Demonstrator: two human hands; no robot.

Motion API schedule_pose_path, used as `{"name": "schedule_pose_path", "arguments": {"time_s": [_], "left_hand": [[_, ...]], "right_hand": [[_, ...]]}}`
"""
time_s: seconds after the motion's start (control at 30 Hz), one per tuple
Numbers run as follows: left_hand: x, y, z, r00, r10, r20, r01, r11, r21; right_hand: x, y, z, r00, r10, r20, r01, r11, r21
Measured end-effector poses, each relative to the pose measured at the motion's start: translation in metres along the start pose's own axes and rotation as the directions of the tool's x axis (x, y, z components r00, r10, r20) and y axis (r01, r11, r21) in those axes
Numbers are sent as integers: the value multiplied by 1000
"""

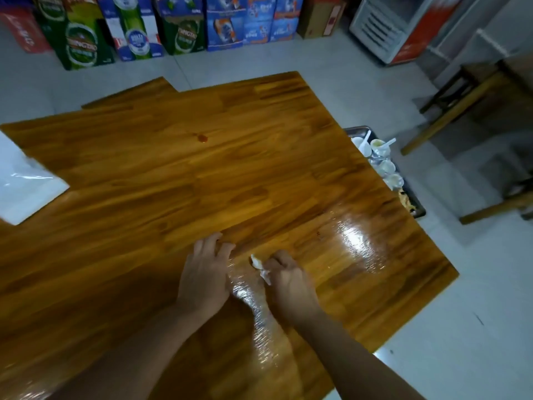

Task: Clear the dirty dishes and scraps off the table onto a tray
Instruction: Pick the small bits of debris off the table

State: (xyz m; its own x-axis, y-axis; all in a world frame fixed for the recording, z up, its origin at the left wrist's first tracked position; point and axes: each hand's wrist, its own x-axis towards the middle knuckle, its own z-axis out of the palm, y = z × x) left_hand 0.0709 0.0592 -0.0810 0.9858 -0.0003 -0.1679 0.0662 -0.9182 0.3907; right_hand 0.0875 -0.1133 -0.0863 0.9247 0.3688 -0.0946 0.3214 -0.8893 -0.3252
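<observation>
Scraps of crumpled white tissue (pixel 261 267), long axis toward eleven o'clock, sit pinched in the right hand (pixel 288 284) beside the flat, relaxed left hand (pixel 204 272) on a glossy wooden table (pixel 173 174), tray (pixel 415 207) of dirty dishes (pixel 383 163) at two o'clock.

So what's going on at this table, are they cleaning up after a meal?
Yes, it looks like the end of a clean-up. A person leans over a wooden table. The right hand pinches a small white scrap, maybe tissue, while the left hand rests on the tabletop beside it. A tray past the table's right edge already holds white cups and spoons. A reddish sauce spot remains on the wood, and a white sheet lies at the left edge.
</observation>
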Motion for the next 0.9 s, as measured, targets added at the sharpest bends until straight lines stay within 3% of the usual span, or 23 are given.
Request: {"name": "schedule_pose_path", "arguments": {"time_s": [0.13, 0.3, 0.37, 0.4, 0.47, 0.53, 0.57, 0.6, 0.67, 0.77, 0.83, 0.9], "left_hand": [[19, 14, 4, 1000, 11, 5, -11, 1000, 17], [41, 34, 7, 998, -63, -26, 64, 997, 31], [50, 43, 9, 994, -103, -24, 104, 994, 37], [53, 47, 10, 993, -118, -24, 119, 992, 39], [65, 60, 13, 988, -148, -35, 149, 988, 40], [71, 68, 14, 985, -168, -35, 169, 985, 37], [76, 73, 14, 984, -175, -37, 176, 984, 31], [81, 76, 15, 984, -177, -37, 178, 984, 30], [89, 80, 16, 984, -176, -36, 176, 984, 13], [95, 75, 15, 981, -192, -39, 193, 981, 6], [96, 68, 13, 975, -220, -40, 221, 975, 3], [97, 63, 11, 969, -242, -45, 242, 970, -10]], "right_hand": [[23, 66, -29, 971, 204, -122, -200, 979, 42], [62, 122, -43, 848, 450, -280, -421, 893, 158], [65, 112, -40, 844, 434, -316, -393, 900, 187], [62, 104, -36, 876, 379, -297, -333, 923, 194], [52, 96, -31, 986, 128, -111, -105, 975, 195], [43, 97, -28, 994, -104, 39, 98, 984, 147], [47, 107, -32, 988, -144, 52, 137, 984, 114], [56, 120, -37, 992, -122, 20, 120, 990, 71], [80, 143, -51, 993, 70, -99, -63, 996, 71], [121, 157, -66, 903, 388, -185, -363, 919, 156], [130, 140, -59, 898, 398, -189, -368, 913, 176], [121, 111, -41, 963, 221, -154, -185, 958, 218]]}}
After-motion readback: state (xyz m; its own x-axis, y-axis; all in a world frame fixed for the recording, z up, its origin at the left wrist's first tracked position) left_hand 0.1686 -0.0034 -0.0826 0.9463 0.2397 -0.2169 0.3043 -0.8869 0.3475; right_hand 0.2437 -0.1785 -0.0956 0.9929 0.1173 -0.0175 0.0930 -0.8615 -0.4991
